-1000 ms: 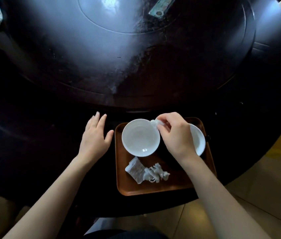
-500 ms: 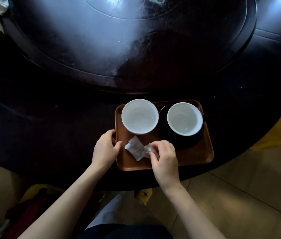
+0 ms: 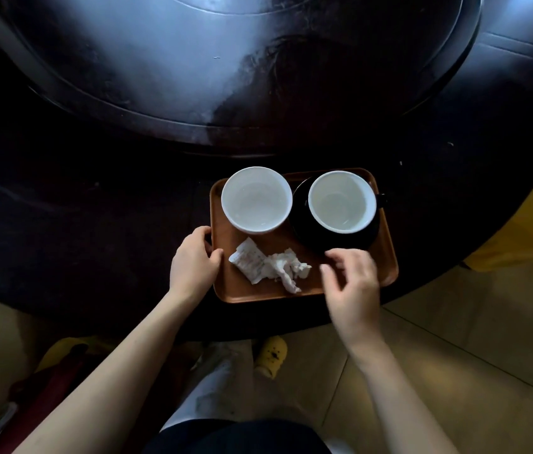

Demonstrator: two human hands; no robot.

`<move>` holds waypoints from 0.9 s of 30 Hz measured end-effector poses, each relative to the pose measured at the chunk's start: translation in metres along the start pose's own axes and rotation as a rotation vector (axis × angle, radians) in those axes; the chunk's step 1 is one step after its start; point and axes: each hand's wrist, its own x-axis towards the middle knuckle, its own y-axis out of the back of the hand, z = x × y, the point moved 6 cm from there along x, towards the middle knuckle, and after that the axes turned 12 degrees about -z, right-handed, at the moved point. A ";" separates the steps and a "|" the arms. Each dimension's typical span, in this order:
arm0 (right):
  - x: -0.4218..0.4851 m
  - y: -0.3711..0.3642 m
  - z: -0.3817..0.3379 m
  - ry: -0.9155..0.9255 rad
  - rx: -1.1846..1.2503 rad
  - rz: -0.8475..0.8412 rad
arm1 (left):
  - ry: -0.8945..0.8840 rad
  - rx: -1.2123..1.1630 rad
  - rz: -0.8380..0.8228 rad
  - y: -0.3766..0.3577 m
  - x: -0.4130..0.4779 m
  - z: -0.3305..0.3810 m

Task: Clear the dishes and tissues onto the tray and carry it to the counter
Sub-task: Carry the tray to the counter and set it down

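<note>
Your left hand (image 3: 193, 260) is closed on the left rim of the brown rectangular wooden tray (image 3: 386, 257), thumb hooked over the edge. Your right hand (image 3: 352, 283) hovers over the tray's near right corner, fingers loosely spread and curled, holding nothing.

On the tray: crumpled white tissues (image 3: 268, 265) lie loose near the front, just beside your left thumb. Behind them stands a white round ceramic bowl (image 3: 256, 199); to its right a white-lined cup (image 3: 341, 200) sits on a dark round saucer (image 3: 304, 231). The tray rests at the near edge of the dark round wooden surface (image 3: 95, 208), slightly overhanging.

Loading looks finished; the step in hand is gripping for the carry. Next move calls for your right hand to clamp the right rim, then a level lift. The tissues could slide or blow off.
</note>
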 end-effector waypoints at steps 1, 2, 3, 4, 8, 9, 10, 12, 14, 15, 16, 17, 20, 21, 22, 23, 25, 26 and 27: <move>0.000 0.010 0.015 -0.048 -0.022 0.048 | 0.000 -0.001 0.000 0.000 0.000 0.000; 0.000 0.019 0.031 -0.100 -0.044 0.086 | -0.001 -0.002 0.002 0.000 0.001 -0.001; 0.001 0.027 0.045 -0.145 -0.067 0.111 | -0.002 -0.002 0.003 -0.001 0.001 -0.001; 0.003 0.034 0.057 -0.183 -0.092 0.123 | -0.002 -0.002 0.006 -0.001 0.001 -0.001; 0.024 0.041 0.087 -0.339 -0.120 0.035 | 0.018 -0.006 0.024 -0.003 0.000 -0.002; 0.031 0.041 0.089 -0.357 -0.108 0.009 | 0.022 -0.008 0.029 -0.004 0.000 -0.002; 0.038 0.041 0.090 -0.369 -0.096 -0.010 | 0.024 -0.009 0.034 -0.004 -0.001 -0.002; 0.047 0.041 0.093 -0.391 -0.083 -0.038 | 0.029 -0.010 0.035 -0.003 -0.001 0.000; 0.052 0.042 0.098 -0.416 -0.078 -0.076 | 0.039 -0.009 0.028 -0.001 -0.001 0.003; 0.054 0.042 0.100 -0.421 -0.079 -0.097 | 0.048 -0.003 0.026 -0.001 -0.001 0.004; 0.055 0.042 0.102 -0.423 -0.078 -0.115 | 0.058 0.005 0.025 -0.001 -0.002 0.005; 0.055 0.043 0.103 -0.424 -0.073 -0.126 | 0.067 0.013 0.024 -0.001 -0.002 0.006; 0.056 0.044 0.103 -0.428 -0.056 -0.147 | 0.088 0.036 0.018 -0.002 -0.002 0.006; 0.056 0.045 0.103 -0.429 -0.057 -0.148 | 0.093 0.048 0.012 -0.002 -0.001 0.006; 0.056 0.045 0.102 -0.430 -0.056 -0.146 | 0.097 0.065 0.002 -0.002 0.000 0.006; 0.056 0.045 0.101 -0.433 -0.054 -0.142 | 0.101 0.084 -0.010 -0.001 0.001 0.007; 0.054 0.046 0.100 -0.450 -0.057 -0.136 | 0.109 0.118 -0.038 0.000 0.004 0.007; 0.051 0.046 0.100 -0.461 -0.062 -0.136 | 0.111 0.136 -0.047 0.001 0.005 0.007; 0.048 0.045 0.100 -0.470 -0.063 -0.134 | 0.111 0.152 -0.052 0.002 0.006 0.007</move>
